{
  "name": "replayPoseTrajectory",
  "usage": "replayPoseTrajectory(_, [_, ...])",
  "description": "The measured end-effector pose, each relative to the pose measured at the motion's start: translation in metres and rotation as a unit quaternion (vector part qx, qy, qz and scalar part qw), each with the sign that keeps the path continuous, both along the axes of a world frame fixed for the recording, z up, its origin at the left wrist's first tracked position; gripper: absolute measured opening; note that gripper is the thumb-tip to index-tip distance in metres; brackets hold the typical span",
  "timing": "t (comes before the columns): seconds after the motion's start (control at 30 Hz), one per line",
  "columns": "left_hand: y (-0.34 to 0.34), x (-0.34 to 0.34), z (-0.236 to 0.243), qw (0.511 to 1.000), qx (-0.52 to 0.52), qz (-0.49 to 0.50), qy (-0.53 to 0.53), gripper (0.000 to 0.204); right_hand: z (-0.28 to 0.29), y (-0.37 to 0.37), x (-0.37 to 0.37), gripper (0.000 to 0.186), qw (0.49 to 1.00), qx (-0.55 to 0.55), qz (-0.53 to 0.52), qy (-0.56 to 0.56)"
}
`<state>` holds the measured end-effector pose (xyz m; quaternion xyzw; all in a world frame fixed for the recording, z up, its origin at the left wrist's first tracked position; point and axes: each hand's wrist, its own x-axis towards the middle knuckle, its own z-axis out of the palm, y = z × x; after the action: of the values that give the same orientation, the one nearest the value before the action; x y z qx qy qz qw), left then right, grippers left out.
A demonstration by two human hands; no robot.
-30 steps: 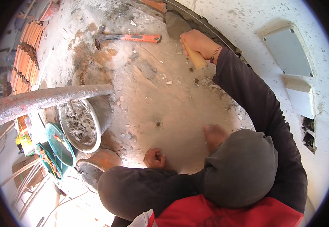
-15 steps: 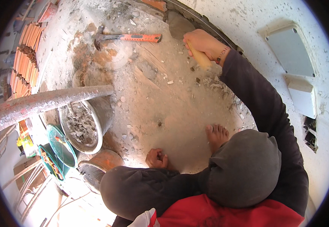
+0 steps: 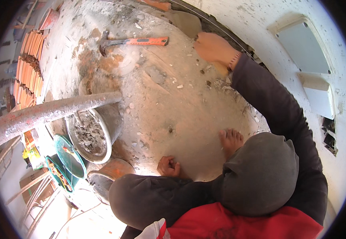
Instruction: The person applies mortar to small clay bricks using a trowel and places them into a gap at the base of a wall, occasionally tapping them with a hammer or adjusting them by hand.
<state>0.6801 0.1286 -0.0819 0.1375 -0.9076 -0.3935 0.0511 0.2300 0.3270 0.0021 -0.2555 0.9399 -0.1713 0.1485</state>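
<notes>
My right hand (image 3: 216, 48) is closed round the wooden handle (image 3: 222, 69) of a trowel, with its back turned up and hiding most of the handle. The trowel's grey, mortar-smeared blade (image 3: 185, 23) lies at the foot of the white wall, beside a taut string. Low in the middle, beside my left knee, my left hand (image 3: 168, 166) rests with curled fingers and nothing visible in them. A claw hammer (image 3: 147, 41) with an orange and black handle lies on the dusty floor, left of my right hand.
A bucket of wet mortar (image 3: 109, 137) stands at the left under a slanting, crusted pole (image 3: 57, 109). Near it are a green tub (image 3: 71, 159) and a tipped container (image 3: 115, 169). Stacked orange bricks (image 3: 29, 67) lie farther left. Grey cover plates (image 3: 305, 47) are on the right wall.
My right hand has rolled over, showing its back and covering more of the handle. The trowel blade has turned and slid slightly left along the wall's foot. My left hand stays curled.
</notes>
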Motion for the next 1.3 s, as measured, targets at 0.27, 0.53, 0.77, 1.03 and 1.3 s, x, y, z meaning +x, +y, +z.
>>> replayPoseTrajectory(0.27, [0.005,-0.004,0.003,1.0,-0.005,-0.001,-0.001,0.027,0.008,-0.013,-0.021,0.024,0.983,0.174,0.04,-0.044])
replayPoseTrajectory(0.53, [0.002,0.0,0.001,1.0,-0.011,0.011,-0.004,0.027,0.001,0.035,0.03,0.032,0.937,-0.185,-0.203,-0.215])
replayPoseTrajectory(0.77, [0.008,0.003,-0.003,0.999,0.005,0.029,-0.036,0.028,-0.005,-0.019,-0.003,0.019,0.689,-0.459,-0.333,-0.45])
replayPoseTrajectory(1.03, [0.003,0.002,0.004,0.999,-0.005,0.01,-0.051,0.027,0.0,-0.013,0.012,0.017,0.612,-0.461,-0.428,-0.48])
replayPoseTrajectory(1.3, [0.005,-0.002,0.004,0.999,-0.021,0.0,-0.032,0.027,0.014,0.012,0.034,0.018,0.619,-0.441,-0.433,-0.484])
